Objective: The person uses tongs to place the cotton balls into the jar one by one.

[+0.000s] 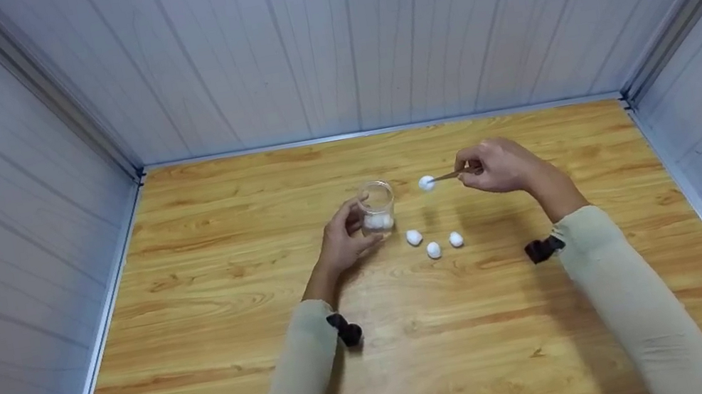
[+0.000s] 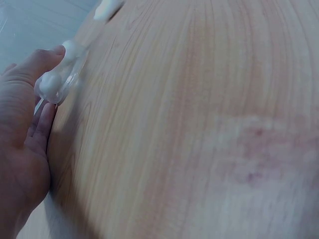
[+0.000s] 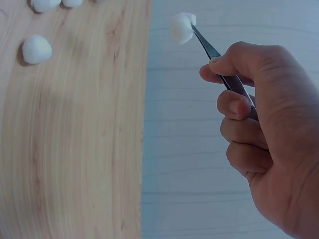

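Left hand (image 1: 341, 242) grips a small clear jar (image 1: 377, 209) standing on the wooden table (image 1: 222, 364), white cotton visible at the jar's bottom. Right hand (image 1: 497, 165) pinches tweezers (image 1: 452, 174) with a cotton ball (image 1: 426, 183) clamped at the tip, held in the air just right of the jar's rim. Three loose cotton balls (image 1: 434, 249) lie on the table near the jar, below the tweezers. Both arms in pale sleeves, a black strap at each wrist. Grey panelled walls surround the table on three sides
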